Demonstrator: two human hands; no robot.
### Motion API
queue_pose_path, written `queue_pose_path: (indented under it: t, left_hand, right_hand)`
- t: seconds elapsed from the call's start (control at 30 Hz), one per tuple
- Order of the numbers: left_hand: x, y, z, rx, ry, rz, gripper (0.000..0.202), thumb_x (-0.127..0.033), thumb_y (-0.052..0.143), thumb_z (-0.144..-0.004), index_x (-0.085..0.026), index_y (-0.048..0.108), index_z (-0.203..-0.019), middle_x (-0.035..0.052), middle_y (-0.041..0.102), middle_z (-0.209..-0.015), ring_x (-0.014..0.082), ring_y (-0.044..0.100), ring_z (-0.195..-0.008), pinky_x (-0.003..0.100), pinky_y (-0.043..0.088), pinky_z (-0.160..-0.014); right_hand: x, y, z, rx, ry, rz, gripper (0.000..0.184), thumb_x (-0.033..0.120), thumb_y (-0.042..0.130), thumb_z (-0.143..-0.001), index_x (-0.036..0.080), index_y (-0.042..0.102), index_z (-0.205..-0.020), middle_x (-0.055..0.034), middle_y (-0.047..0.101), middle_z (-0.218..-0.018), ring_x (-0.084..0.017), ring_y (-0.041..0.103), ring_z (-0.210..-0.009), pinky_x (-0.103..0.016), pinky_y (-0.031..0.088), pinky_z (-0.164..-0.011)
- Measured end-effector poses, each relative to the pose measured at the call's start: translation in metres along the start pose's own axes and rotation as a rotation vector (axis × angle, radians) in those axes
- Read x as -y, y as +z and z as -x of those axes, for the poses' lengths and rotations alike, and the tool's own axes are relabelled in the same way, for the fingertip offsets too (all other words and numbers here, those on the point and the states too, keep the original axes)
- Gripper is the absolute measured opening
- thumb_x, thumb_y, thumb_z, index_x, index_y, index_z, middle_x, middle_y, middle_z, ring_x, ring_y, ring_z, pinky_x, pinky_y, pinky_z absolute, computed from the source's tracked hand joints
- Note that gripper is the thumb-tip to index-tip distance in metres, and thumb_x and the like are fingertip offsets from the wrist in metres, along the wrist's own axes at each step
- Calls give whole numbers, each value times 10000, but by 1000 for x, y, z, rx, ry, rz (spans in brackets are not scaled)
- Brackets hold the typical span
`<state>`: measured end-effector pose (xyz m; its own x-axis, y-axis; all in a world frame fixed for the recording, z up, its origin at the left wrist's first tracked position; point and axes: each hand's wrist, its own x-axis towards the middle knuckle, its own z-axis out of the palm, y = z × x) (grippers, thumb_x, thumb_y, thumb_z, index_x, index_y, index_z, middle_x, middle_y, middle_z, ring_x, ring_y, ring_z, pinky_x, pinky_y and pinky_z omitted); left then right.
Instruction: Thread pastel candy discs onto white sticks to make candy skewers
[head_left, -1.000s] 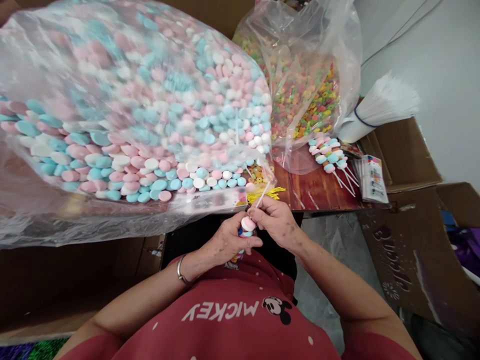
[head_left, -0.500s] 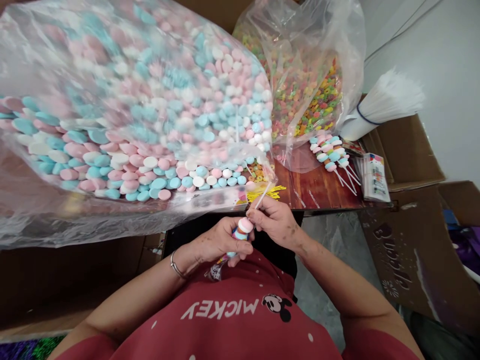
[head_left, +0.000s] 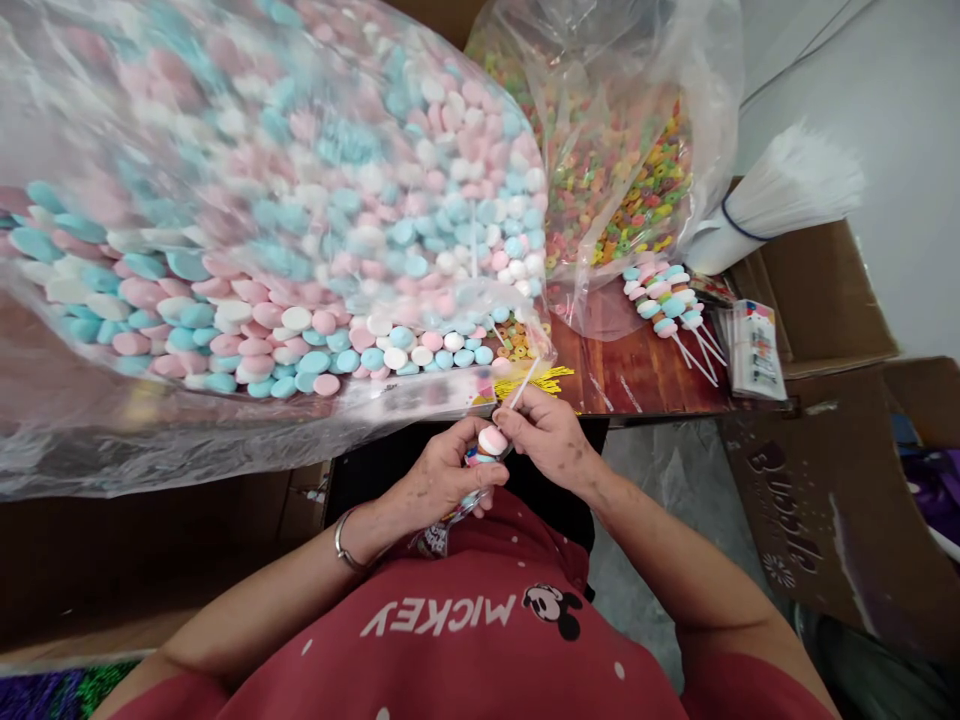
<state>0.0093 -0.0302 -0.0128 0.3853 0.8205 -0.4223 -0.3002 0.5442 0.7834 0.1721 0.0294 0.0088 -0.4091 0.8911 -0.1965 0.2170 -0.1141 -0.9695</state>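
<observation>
In front of my red shirt, my left hand (head_left: 448, 474) is wrapped round a clear printed candy bag (head_left: 435, 541), whose lower end hangs below the fingers. A marshmallow skewer (head_left: 492, 441), pink, white and pale blue, pokes from the mouth of the bag; its lower part is hidden by the fingers and the film. Just right of it, my right hand (head_left: 551, 436) is closed, thumb and fingers pinching the skewer's white stick (head_left: 525, 384), which slants up and right. Both hands are near the table's front edge.
A big clear sack of marshmallows (head_left: 300, 230) covers the table's left. Behind stands a sack of gummy rings (head_left: 615, 190). Yellow twist ties (head_left: 544, 382) lie near the hands. Finished skewers (head_left: 664, 300), flat printed bags (head_left: 754, 345) and a bundle of white sticks (head_left: 787, 195) are right, above cardboard boxes (head_left: 810, 490).
Less of the marshmallow skewer shows above my left fingers, as it sits lower in the bag. My right hand keeps its pinch on the stick. The view has shifted slightly.
</observation>
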Motion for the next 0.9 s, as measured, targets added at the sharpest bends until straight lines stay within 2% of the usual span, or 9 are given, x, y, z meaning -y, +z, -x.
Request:
queue_pose_path:
  t: [0.2,0.33,0.4,0.47,0.5,0.6,0.67,0.77,0.9]
  left_hand:
    - [-5,-1,-1,19,22,234,372,-457,710,-817,-153,580,-988,76,710,-832,165,687,-619,288,590,-563]
    - [-10,0,-4,53,48,204,377,-488,687,-825,-152,588,-964,63,693,-812,155,661,-554,252,554,-443]
    - [-12,3,-5,18,59,184,357,-480,677,-837,-164,582,-973,32,672,-773,131,632,-519,226,529,-415]
    - [-15,5,-7,-26,68,186,358,-473,677,-840,-172,587,-1010,9,651,-739,120,619,-521,217,527,-429]
    - [-17,6,-7,-49,70,194,371,-472,684,-833,-172,594,-1033,2,642,-730,119,617,-526,217,528,-437]
    - [-23,7,-10,-122,86,199,402,-467,716,-797,-154,635,-1037,-6,631,-731,111,608,-528,222,528,-461]
    - [-26,8,-11,-160,103,178,391,-465,716,-789,-141,666,-1002,4,646,-752,109,609,-544,225,530,-487]
    - [-30,9,-11,-179,113,157,359,-451,701,-797,-138,686,-972,22,671,-786,124,629,-612,229,535,-538]
    - [-32,10,-11,-174,88,191,305,-401,743,-758,-154,665,-919,-8,642,-760,105,600,-603,222,528,-552]
  right_hand:
    - [2,-1,-1,41,12,-28,268,435,617,-826,186,550,-753,51,547,-576,-69,462,-473,-186,358,-445]
    - [8,-1,-2,171,-15,45,274,428,549,-891,185,567,-767,36,580,-569,-91,527,-476,-205,416,-470]
    - [11,-2,1,44,-135,231,225,371,529,-919,186,599,-811,3,631,-655,-117,589,-573,-237,482,-562]
    - [13,-3,7,-144,-350,461,158,289,521,-932,189,640,-902,-44,674,-804,-148,632,-725,-275,524,-690]
    - [13,-4,11,-176,-476,558,153,246,511,-937,193,654,-949,-60,679,-867,-157,637,-789,-285,530,-740]
    - [12,-5,19,-2,-776,747,229,143,465,-941,201,676,-1008,-68,675,-928,-160,632,-870,-286,534,-808]
    - [10,-5,20,89,-842,825,235,117,470,-935,186,679,-1017,-72,671,-926,-168,626,-884,-294,532,-823]
    - [7,-4,17,88,-835,894,204,122,489,-937,168,677,-1002,-76,666,-916,-173,615,-870,-295,523,-801]
    - [6,-4,12,91,-858,966,215,163,487,-956,183,660,-828,-40,640,-823,-154,573,-787,-268,491,-731]
